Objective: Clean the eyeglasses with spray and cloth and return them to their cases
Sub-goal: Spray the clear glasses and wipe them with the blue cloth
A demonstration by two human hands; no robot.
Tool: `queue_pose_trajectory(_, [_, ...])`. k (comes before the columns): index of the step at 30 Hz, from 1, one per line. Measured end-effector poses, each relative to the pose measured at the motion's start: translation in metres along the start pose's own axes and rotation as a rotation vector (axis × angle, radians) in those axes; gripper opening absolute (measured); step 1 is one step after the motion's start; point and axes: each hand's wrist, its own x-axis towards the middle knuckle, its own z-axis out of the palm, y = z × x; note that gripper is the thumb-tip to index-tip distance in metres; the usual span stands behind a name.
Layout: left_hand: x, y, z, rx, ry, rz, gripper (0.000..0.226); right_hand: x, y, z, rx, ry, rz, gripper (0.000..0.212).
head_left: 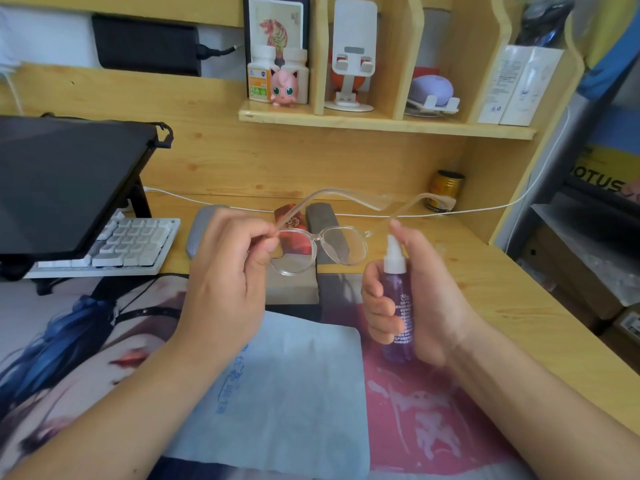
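Head view, looking down over the desk. My left hand pinches the clear-framed eyeglasses at the hinge of one temple, thumb and forefinger closed on it, the remaining fingers curled loosely beneath. Glasses held above the desk, temples unfolded and pointing away from me, lenses facing down toward me. My right hand is wrapped around a purple spray bottle, upright, white nozzle just beside the nearer lens; my forefinger tip sits on top of the pump. Whether it is pressing down, I cannot tell. A pale blue cleaning cloth lies flat on the printed desk mat, below and between my two wrists. Behind the glasses, on the wooden desk, three eyeglass cases lie close together: a grey case to the left, a red patterned case in the middle, a dark case beside it, the last two partly seen through the lenses. A white keyboard sits to the left under a tilted black screen. A white cable runs along the desk's back edge, past a small yellow-and-black tin. On the shelf above: a pink round figurine, a white phone stand.
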Motion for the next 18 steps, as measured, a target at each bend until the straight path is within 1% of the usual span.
queue_pose_trajectory(3, [0.001,-0.002,0.001,-0.003,0.019,-0.063,0.008,-0.004,0.003,0.006,-0.072,-0.017,-0.003,0.070])
queue_pose_trajectory(5, [0.002,-0.001,0.002,-0.004,0.028,-0.071,0.008,-0.005,0.006,0.016,-0.123,-0.032,-0.007,0.071])
queue_pose_trajectory(10, [0.002,0.003,0.007,-0.007,0.000,0.005,0.012,-0.004,0.005,0.040,-0.170,-0.033,0.001,0.070])
queue_pose_trajectory(13, [0.002,0.004,0.009,-0.021,-0.022,0.038,0.012,-0.005,0.005,0.043,-0.202,-0.023,0.018,0.065])
queue_pose_trajectory(16, [0.003,0.005,0.009,-0.032,-0.017,0.041,0.012,-0.005,0.006,0.042,-0.212,0.007,0.007,0.061])
queue_pose_trajectory(18, [0.003,0.006,0.008,-0.040,-0.009,0.017,0.011,-0.005,0.006,0.041,-0.184,0.027,-0.004,0.064])
